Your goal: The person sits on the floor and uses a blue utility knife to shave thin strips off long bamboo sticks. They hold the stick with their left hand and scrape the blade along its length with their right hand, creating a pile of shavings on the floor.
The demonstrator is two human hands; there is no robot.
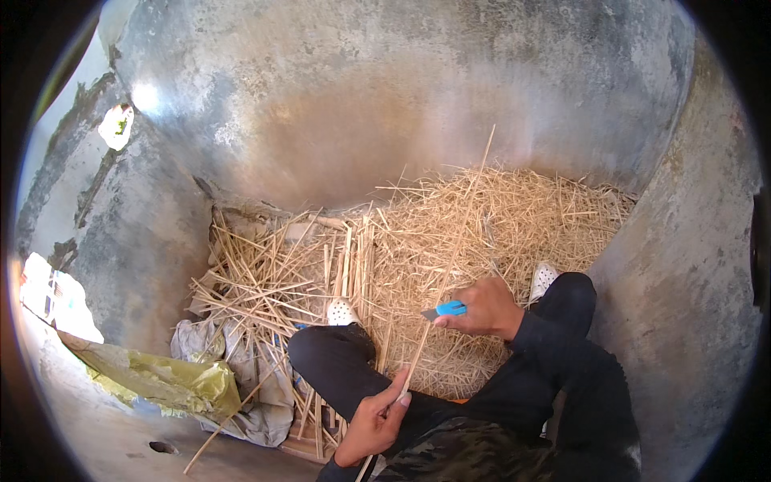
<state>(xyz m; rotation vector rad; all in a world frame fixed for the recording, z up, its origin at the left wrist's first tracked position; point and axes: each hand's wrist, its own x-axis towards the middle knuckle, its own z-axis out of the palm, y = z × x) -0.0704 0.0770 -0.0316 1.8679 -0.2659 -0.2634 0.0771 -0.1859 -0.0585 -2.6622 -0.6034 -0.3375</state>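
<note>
Lower centre: left hand (373, 426) pinches a thin pale strip (447, 277) between thumb and fingers, apparently to steady its near end. The strip slants from lower centre to upper centre, above the dark-trousered legs, likely for clearance. Mid-frame: right hand (486, 309) has fingers curled round a blue-handled knife (451, 308), blade at the strip, contact unclear; grip close behind blade, presumably for control. Beyond: loose shavings (514, 217), centre right; split sticks (257, 277), centre left, seemingly kept apart; concrete wall (401, 88) behind.
</note>
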